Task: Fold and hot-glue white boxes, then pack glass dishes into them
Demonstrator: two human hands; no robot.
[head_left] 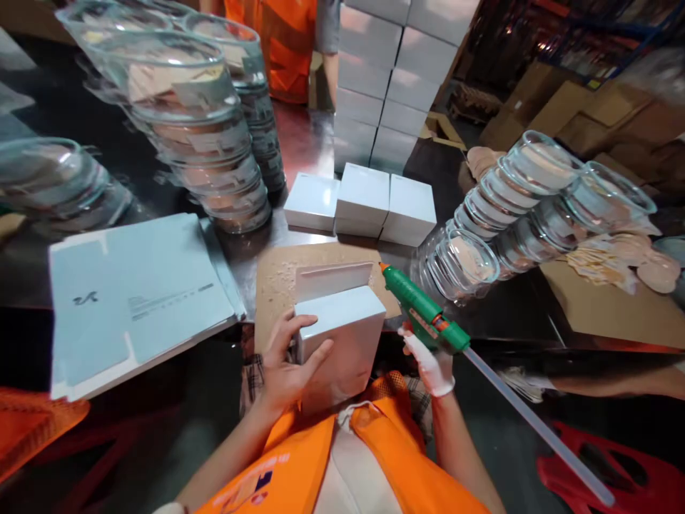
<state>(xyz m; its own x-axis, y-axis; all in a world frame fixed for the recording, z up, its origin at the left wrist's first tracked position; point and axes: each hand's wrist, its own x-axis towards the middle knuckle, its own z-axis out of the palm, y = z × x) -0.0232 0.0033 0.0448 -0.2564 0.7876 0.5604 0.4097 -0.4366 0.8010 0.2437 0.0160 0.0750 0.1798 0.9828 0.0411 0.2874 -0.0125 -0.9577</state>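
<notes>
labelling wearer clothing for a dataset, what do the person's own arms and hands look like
The left hand is ungloved; the right hand wears a white glove ending at the wrist. No sleeves show below the elbows. An orange vest covers the chest.

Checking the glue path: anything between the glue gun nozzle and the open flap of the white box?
Nothing visible. The glue gun in the right hand has its nozzle close beside the right end of the raised flap on the white box. The left hand grips the box's left side, clear of it.
</notes>
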